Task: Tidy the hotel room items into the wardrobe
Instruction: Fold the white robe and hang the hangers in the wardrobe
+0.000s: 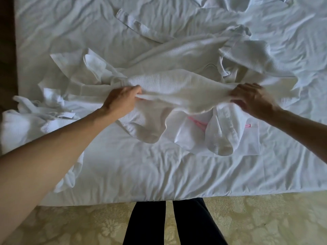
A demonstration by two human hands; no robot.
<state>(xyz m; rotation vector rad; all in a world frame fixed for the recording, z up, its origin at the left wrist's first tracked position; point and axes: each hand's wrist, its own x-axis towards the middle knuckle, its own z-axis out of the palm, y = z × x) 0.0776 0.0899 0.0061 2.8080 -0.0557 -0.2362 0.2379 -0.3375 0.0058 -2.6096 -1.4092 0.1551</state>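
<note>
A white waffle-weave bathrobe [177, 85] lies spread and rumpled across the bed. My left hand [122, 100] grips a bunched edge of it at the left. My right hand [253, 98] grips the same edge at the right, so the fabric is stretched between them a little above the sheet. Two folds of the robe hang down below the held edge. The robe's belt [134, 23] lies loose farther back on the bed.
The bed [159, 174] has a wrinkled white sheet. A clear bag with a pink strip [251, 137] lies under the robe at the right. More white cloth [23, 124] is heaped at the left edge. Patterned carpet [265, 218] and my dark-trousered legs are below.
</note>
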